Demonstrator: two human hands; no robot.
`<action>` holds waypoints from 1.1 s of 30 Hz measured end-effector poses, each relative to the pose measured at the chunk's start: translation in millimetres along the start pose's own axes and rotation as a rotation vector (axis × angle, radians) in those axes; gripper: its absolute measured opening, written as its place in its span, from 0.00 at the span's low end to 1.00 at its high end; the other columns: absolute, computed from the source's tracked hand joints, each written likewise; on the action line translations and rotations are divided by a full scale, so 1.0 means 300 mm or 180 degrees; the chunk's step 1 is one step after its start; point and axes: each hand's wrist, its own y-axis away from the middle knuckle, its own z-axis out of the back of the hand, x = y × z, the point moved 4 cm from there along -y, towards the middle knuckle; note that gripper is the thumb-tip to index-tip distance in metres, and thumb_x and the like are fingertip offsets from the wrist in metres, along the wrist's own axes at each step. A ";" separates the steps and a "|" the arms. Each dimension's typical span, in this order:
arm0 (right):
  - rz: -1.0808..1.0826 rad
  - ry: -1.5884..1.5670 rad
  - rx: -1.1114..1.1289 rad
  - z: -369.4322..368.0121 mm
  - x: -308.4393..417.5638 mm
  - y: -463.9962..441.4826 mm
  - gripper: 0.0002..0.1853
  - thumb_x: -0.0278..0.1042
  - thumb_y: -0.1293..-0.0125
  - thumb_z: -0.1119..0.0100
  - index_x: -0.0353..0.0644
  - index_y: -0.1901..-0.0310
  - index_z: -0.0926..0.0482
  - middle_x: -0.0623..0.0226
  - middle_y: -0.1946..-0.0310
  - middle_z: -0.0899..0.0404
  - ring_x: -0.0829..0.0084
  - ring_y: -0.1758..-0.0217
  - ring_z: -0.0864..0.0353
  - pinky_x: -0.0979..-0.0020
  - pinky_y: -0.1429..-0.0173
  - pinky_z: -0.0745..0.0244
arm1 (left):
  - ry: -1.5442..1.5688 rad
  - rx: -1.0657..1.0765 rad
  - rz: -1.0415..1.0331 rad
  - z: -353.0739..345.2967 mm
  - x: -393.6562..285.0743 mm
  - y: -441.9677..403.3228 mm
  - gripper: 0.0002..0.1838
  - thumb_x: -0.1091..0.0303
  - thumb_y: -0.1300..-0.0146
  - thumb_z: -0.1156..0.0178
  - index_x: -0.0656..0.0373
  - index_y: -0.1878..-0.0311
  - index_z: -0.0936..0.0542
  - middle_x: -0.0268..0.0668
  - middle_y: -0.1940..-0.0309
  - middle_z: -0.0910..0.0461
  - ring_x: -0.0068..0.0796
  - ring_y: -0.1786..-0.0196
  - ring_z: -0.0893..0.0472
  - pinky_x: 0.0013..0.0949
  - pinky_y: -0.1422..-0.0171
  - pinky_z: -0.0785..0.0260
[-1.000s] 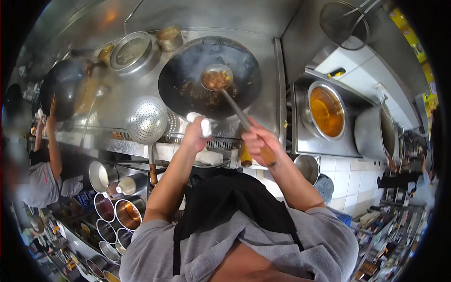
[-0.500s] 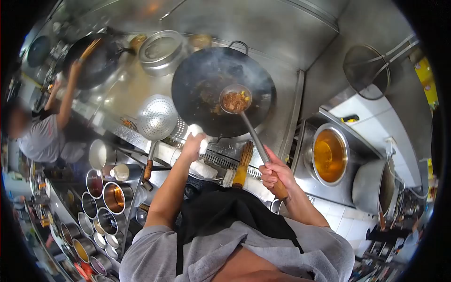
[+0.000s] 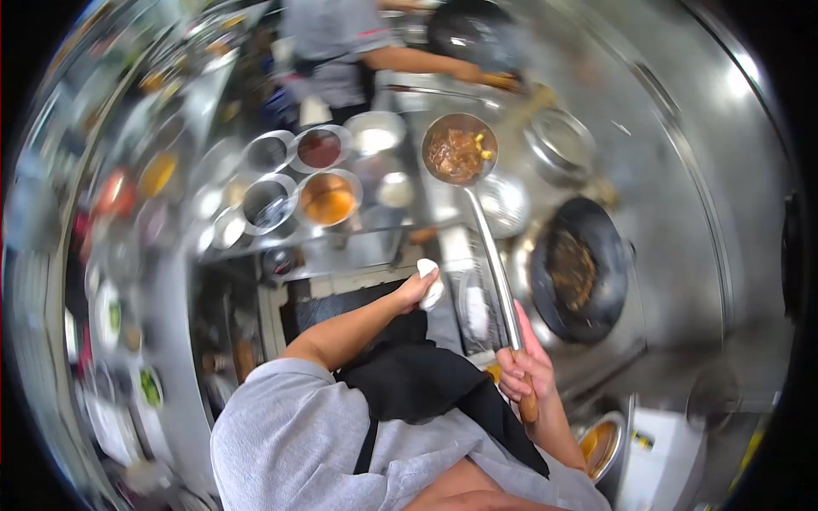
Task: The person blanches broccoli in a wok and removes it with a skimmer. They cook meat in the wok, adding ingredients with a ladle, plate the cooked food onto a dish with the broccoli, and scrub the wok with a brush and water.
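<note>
A long ladle (image 3: pixel 488 234) with a wooden handle is gripped in my right hand (image 3: pixel 526 366), fingers wrapped round the handle. Its bowl carries brown cooked food (image 3: pixel 460 155) with a few yellow pieces. My left hand (image 3: pixel 416 289) is closed on a folded white cloth (image 3: pixel 432 285), in front of my apron. The black wok (image 3: pixel 615 272) stands on the stove to the right of the ladle's shaft, with brown residue inside. Partly behind the ladle lies a perforated skimmer (image 3: pixel 504 207).
Several metal pots of sauces and liquids, among them one with orange liquid (image 3: pixel 328 200), stand left of the ladle bowl. A co-worker's arm (image 3: pixel 426 64) reaches to another wok (image 3: pixel 475 38) at the top. A lidded metal pot (image 3: pixel 561 145) stands on the stove; a bowl of amber liquid (image 3: pixel 607 443) is lower right.
My view has turned to the left. The filled ladle has moved away from over the wok toward the sauce pots. The cloth has stayed in my left hand, now away from the wok's edge.
</note>
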 end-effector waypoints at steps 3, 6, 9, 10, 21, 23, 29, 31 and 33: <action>-0.0799 0.0120 0.0458 -0.119 -0.177 -0.208 0.46 0.32 0.28 0.46 0.71 0.22 0.68 0.69 0.76 0.38 0.82 0.89 0.38 0.77 0.86 0.41 | 0.0593 -0.0624 -0.0172 0.393 0.067 0.264 0.24 0.41 0.28 0.50 0.53 0.50 0.25 0.29 0.66 0.21 0.22 0.69 0.22 0.34 0.67 0.28; -0.1565 0.0131 0.0703 -0.268 -0.382 -0.408 0.46 0.32 0.29 0.45 0.71 0.22 0.67 0.69 0.76 0.39 0.83 0.88 0.38 0.78 0.86 0.38 | 0.0992 -0.1326 -0.0278 0.730 0.111 0.612 0.23 0.42 0.28 0.50 0.53 0.50 0.26 0.29 0.67 0.21 0.22 0.71 0.22 0.33 0.70 0.29; -0.2276 0.0032 0.1010 -0.453 -0.607 -0.600 0.45 0.32 0.28 0.45 0.71 0.22 0.66 0.69 0.76 0.39 0.83 0.88 0.39 0.78 0.86 0.37 | 0.1352 -0.2553 -0.0844 1.063 0.231 0.990 0.22 0.43 0.28 0.49 0.54 0.49 0.25 0.31 0.68 0.20 0.24 0.70 0.20 0.32 0.70 0.28; -0.2493 -0.0030 0.1111 -0.503 -0.678 -0.651 0.45 0.31 0.28 0.47 0.70 0.22 0.65 0.69 0.76 0.39 0.83 0.87 0.38 0.78 0.85 0.36 | 0.1712 -0.2718 -0.1155 1.172 0.293 1.135 0.23 0.44 0.27 0.49 0.55 0.49 0.24 0.33 0.66 0.19 0.26 0.68 0.19 0.33 0.67 0.27; -0.4107 0.0154 0.1778 -0.954 -1.302 -0.925 0.40 0.26 0.26 0.54 0.72 0.22 0.61 0.68 0.73 0.38 0.83 0.85 0.39 0.77 0.82 0.34 | 0.3615 -0.4670 -0.2677 1.286 0.709 1.888 0.26 0.50 0.26 0.49 0.66 0.41 0.27 0.40 0.54 0.19 0.30 0.53 0.20 0.35 0.48 0.28; -0.4260 0.0212 0.1823 -0.969 -1.345 -0.939 0.41 0.26 0.26 0.53 0.72 0.22 0.61 0.68 0.73 0.38 0.83 0.85 0.39 0.77 0.82 0.34 | 0.3694 -0.5072 -0.2619 1.279 0.794 1.901 0.26 0.52 0.27 0.48 0.67 0.40 0.27 0.41 0.53 0.20 0.31 0.52 0.20 0.34 0.47 0.28; -0.4563 0.0643 0.1934 -1.024 -1.405 -0.968 0.41 0.27 0.27 0.52 0.73 0.22 0.60 0.69 0.74 0.38 0.83 0.85 0.38 0.77 0.82 0.33 | 0.1611 -0.7020 -0.1791 1.243 0.921 2.065 0.26 0.56 0.33 0.42 0.65 0.39 0.30 0.48 0.52 0.19 0.42 0.50 0.19 0.39 0.44 0.29; -0.4589 0.1084 0.2194 -1.027 -1.430 -0.980 0.41 0.28 0.28 0.50 0.71 0.22 0.60 0.69 0.74 0.38 0.83 0.86 0.39 0.78 0.81 0.34 | 0.1572 -0.7200 -0.1264 1.237 0.924 2.087 0.28 0.54 0.34 0.41 0.65 0.39 0.31 0.50 0.54 0.18 0.47 0.50 0.18 0.42 0.45 0.28; -0.4626 0.1456 0.2325 -1.064 -1.443 -0.959 0.42 0.30 0.28 0.48 0.69 0.22 0.61 0.70 0.75 0.37 0.84 0.86 0.39 0.78 0.81 0.36 | 0.1501 -0.7313 -0.0248 1.217 0.943 2.122 0.33 0.47 0.36 0.41 0.62 0.38 0.33 0.57 0.56 0.18 0.59 0.51 0.18 0.50 0.46 0.28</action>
